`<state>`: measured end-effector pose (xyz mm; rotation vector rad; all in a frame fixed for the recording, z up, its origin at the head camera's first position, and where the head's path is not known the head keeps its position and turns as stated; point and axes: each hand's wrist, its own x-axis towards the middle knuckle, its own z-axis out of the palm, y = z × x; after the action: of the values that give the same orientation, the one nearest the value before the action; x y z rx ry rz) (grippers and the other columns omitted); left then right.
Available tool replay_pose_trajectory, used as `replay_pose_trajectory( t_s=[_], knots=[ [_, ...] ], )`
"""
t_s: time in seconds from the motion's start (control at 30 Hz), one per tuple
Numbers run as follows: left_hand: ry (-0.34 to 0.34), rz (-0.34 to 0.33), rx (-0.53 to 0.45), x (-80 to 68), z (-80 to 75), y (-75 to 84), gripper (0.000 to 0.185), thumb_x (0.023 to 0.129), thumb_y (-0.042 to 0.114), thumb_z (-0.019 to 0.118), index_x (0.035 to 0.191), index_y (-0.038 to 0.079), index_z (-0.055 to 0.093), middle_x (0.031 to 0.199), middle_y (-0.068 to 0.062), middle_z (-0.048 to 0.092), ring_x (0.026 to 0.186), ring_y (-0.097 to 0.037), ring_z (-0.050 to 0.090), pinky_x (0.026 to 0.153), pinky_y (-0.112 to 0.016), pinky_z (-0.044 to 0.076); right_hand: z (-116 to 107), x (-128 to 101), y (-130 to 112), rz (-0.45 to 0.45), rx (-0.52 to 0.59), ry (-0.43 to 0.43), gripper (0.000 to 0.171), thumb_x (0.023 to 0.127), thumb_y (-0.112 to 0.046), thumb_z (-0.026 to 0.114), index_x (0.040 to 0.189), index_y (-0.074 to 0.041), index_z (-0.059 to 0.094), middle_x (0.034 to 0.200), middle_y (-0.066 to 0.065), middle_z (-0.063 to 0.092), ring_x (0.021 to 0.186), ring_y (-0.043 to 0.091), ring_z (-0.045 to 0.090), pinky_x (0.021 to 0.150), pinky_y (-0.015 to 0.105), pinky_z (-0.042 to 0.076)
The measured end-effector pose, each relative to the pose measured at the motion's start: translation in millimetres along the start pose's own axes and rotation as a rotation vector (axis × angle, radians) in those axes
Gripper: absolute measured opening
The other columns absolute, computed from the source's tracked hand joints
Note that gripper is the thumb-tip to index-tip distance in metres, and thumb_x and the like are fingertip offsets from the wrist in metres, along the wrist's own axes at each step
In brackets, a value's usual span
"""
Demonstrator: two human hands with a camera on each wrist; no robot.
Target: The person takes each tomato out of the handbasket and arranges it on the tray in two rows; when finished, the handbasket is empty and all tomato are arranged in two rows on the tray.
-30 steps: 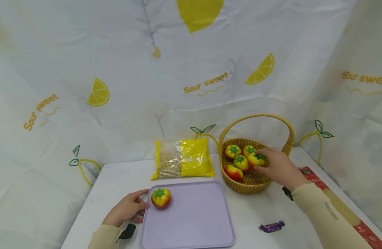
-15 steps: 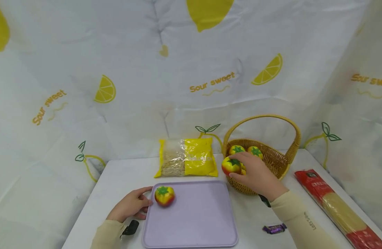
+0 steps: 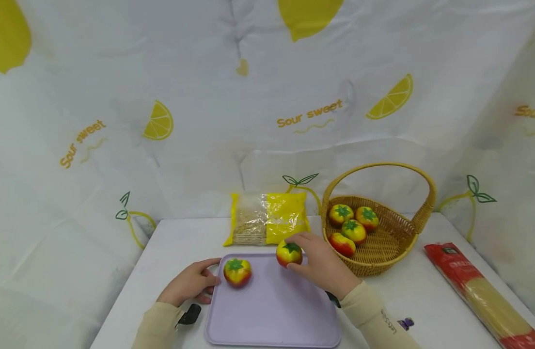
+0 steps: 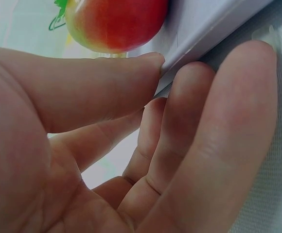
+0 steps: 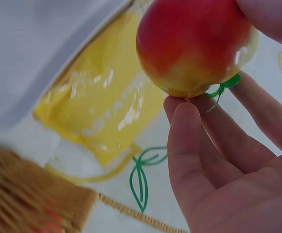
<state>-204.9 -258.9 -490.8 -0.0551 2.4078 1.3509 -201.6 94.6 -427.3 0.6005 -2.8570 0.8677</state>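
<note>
- Head view: right hand [image 3: 322,264] grips a red-and-yellow toy tomato with green leaf top [image 3: 289,253] over the far edge of the lilac plastic tray [image 3: 272,320]; half a second ago it was lifting that fruit at the rim of the woven wicker basket [image 3: 383,252]. A second toy tomato [image 3: 237,272] lies on the tray, unmoved.
- Left wrist view: left hand [image 4: 107,160], thumb and fingers curled about the tray rim, the second tomato just beyond.
- Right wrist view: fingertips [image 5: 189,126] pinch the fruit, a yellow snack bag [image 5: 102,107] behind.
</note>
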Motion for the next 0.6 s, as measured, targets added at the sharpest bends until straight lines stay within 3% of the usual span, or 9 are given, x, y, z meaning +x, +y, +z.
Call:
replay_pose_trajectory(
  t_s=[0.33, 0.6],
  knots=[
    [-0.006, 0.0, -0.006, 1.0, 0.2, 1.6, 0.065, 0.09, 0.017, 0.076, 0.149, 0.016, 0.049, 0.093, -0.01, 0.063, 0.074, -0.019, 0.063, 0.06, -0.037, 0.063, 35, 0, -13, -0.059, -0.009, -0.067, 0.053, 0.082, -0.032, 0.085, 0.129, -0.02, 0.065, 0.129, -0.002, 0.063, 0.117, 0.018, 0.061, 0.102, 0.042, 0.054],
    [-0.001, -0.008, -0.005, -1.4, -0.1, 3.1, 0.065, 0.091, 0.016, 0.075, 0.149, 0.016, 0.048, 0.093, -0.01, 0.063, 0.074, -0.019, 0.063, 0.06, -0.037, 0.063, 45, 1, -15, -0.09, -0.006, -0.088, 0.055, 0.08, -0.029, 0.087, 0.129, -0.016, 0.065, 0.131, 0.003, 0.064, 0.123, 0.023, 0.059, 0.106, 0.046, 0.051]
  ],
)
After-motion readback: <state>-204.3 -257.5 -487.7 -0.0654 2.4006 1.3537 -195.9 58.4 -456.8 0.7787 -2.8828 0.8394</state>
